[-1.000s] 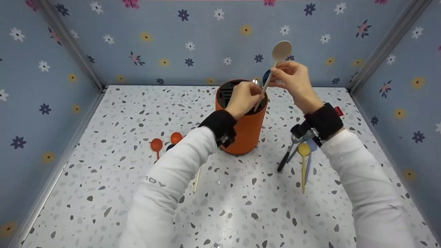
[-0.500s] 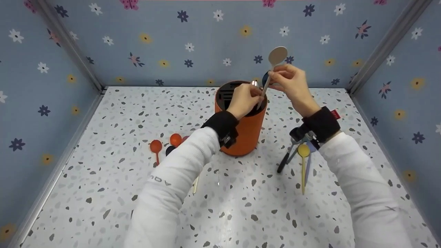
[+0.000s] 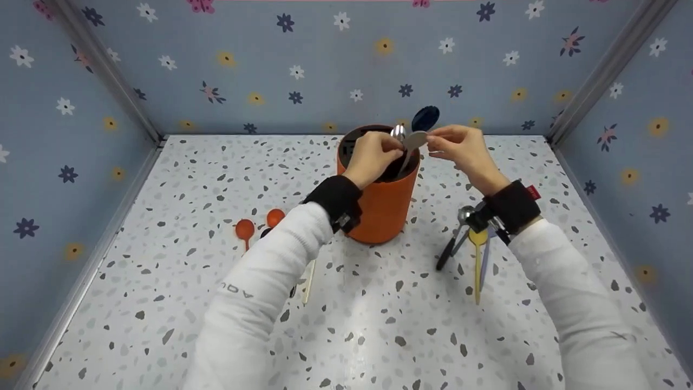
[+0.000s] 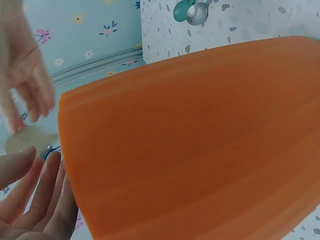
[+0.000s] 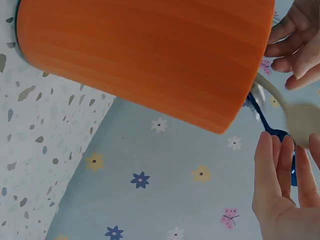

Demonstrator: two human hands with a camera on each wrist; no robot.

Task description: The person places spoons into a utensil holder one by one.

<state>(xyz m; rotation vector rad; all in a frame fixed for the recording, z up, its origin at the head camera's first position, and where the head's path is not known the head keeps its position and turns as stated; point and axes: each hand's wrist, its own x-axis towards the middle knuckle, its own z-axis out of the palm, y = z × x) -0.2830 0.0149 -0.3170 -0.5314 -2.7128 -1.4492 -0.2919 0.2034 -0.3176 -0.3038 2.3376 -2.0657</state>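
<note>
An orange cylindrical utensil holder (image 3: 381,211) stands upright at the back, with a dark slotted inside. In it, handle down, leans a beige spoon (image 3: 416,141). My right hand (image 3: 460,149) pinches the edge of that spoon's bowl between thumb and fingertips. Over the holder's near left rim my left hand (image 3: 371,157) is held beside the spoon; the left wrist view shows nothing between its fingers (image 4: 47,192). A dark blue spoon (image 3: 425,118) and a silver utensil (image 3: 398,132) also rise from the holder behind the beige bowl.
On the speckled table's left lie a red spoon (image 3: 245,229) and an orange one (image 3: 275,218), others partly hidden by the left sleeve. Right of the holder lie a yellow spoon (image 3: 478,254), a purple handle (image 3: 485,262) and a black-handled utensil (image 3: 446,254). Flowered panels enclose the back and sides.
The beige spoon has slid down into the holder, its bowl now near the rim. My right hand came down with it, exposing the blue spoon. My left fingers have drawn slightly left.
</note>
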